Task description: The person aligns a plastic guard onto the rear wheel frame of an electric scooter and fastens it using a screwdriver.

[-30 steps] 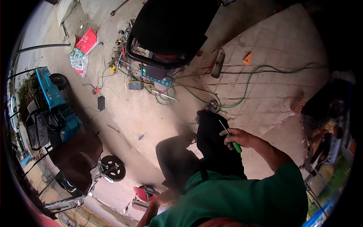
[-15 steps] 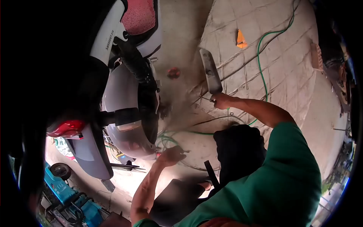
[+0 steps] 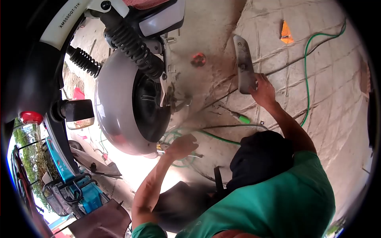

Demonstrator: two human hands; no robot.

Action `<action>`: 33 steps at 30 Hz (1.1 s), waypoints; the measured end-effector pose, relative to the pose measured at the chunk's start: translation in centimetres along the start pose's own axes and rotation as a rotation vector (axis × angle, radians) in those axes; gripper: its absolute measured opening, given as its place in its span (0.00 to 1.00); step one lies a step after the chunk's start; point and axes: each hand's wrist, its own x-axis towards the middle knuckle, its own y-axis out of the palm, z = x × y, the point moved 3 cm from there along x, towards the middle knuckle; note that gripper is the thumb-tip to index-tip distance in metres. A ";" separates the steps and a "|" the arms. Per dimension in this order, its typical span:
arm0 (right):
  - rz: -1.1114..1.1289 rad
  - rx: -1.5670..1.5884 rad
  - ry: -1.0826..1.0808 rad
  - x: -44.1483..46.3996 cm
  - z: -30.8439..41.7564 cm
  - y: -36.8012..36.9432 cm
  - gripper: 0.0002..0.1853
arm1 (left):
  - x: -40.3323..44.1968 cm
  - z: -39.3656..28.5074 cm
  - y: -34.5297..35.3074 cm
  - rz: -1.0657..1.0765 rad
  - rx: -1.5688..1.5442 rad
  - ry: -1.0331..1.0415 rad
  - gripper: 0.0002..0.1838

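Observation:
A long grey cover panel (image 3: 244, 61), with a hole near its far end, lies on the floor to the right. My right hand (image 3: 263, 91) has its fingers round the panel's near end. Just below, a screwdriver with a bright green handle (image 3: 243, 118) rests on the floor. My left hand (image 3: 181, 147) is closed beside the scooter's rear wheel (image 3: 151, 101), its back towards me. A thin metal end sticks out beneath its fingers; what it belongs to is hidden. The wheel sits under a glossy grey fender (image 3: 115, 107).
A coil-spring shock absorber (image 3: 133, 45) and a mirror-like block (image 3: 79, 113) are at the left. Green hose (image 3: 306, 79) crosses the floor. An orange piece (image 3: 286, 32) and a round red object (image 3: 198, 60) lie farther off. A blue vehicle (image 3: 85, 194) stands lower left.
My right hand has let go of the screwdriver and moved up onto the grey panel. The view has shifted, bringing more of the wheel and shock absorbers into sight. My left hand stays near the wheel.

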 end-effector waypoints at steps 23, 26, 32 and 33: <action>0.927 0.177 -0.359 0.5 8.3 -8.5 0.17 | 4.3 -7.4 -4.3 -0.754 0.270 0.089 0.53; 0.985 0.204 -0.398 1.1 9.7 -8.0 0.18 | 4.3 -6.5 -3.4 -0.737 0.174 0.065 0.52; 0.949 0.191 -0.446 1.7 11.3 -8.2 0.19 | 3.2 -6.8 -4.4 -0.768 -0.095 0.011 0.51; 0.934 0.195 -0.453 1.7 11.2 -8.2 0.19 | 3.1 -6.8 -4.4 -0.782 -0.086 0.029 0.51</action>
